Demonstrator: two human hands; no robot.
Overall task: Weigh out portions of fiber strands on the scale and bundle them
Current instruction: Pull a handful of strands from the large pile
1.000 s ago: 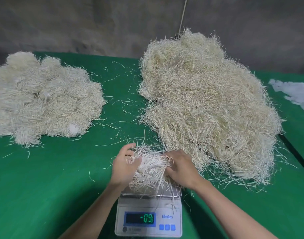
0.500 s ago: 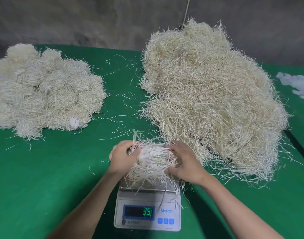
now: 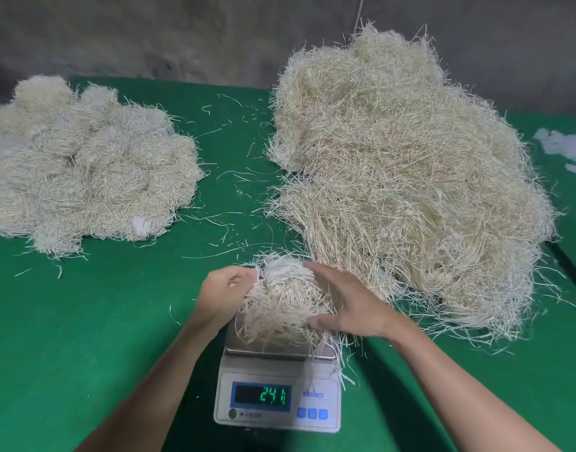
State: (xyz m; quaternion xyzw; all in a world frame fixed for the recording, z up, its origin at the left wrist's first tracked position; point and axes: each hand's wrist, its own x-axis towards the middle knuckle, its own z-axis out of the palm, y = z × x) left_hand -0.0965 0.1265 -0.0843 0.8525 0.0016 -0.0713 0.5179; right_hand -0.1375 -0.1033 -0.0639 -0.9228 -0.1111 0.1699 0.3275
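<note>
Looking down on a green cloth-covered table (image 3: 84, 321). Losing both forearms past the near edge of the view. Hiding most of the steel weighing pan (image 3: 270, 353) under a small clump of pale cream fiber strands (image 3: 281, 301), with loose ends trailing over the pan's near right corner and down the front of the silver-grey digital scale (image 3: 277, 415). Showing green digits on the dark display (image 3: 262, 394), seemingly 24.1 but blurring too much for certainty.

Curling the fingers of the left hand (image 3: 224, 288) tight at the clump's left edge, pinching strands there, fingertips sinking out of sight. Spreading the right hand (image 3: 348, 305) wide against the clump's right side, forefinger lying straight over the far top, thumb pressing the near side, remaining fingers hiding behind the strands.

Resting the clump on the pan, near and centre, between the two hands: thin, stiff-looking, short-cut strands tangling in every direction.

Showing, just right of the clump and brushing it, a big loose straw-coloured heap of fiber (image 3: 404, 177) filling the table's right half. Showing, well apart at far left, a lower pile of off-white rounded fiber bundles (image 3: 84, 164), cropping at the left edge. Cutting off white fluffy scraps (image 3: 567, 148) at the far right. Backing everything with a grey wall (image 3: 182, 34).
</note>
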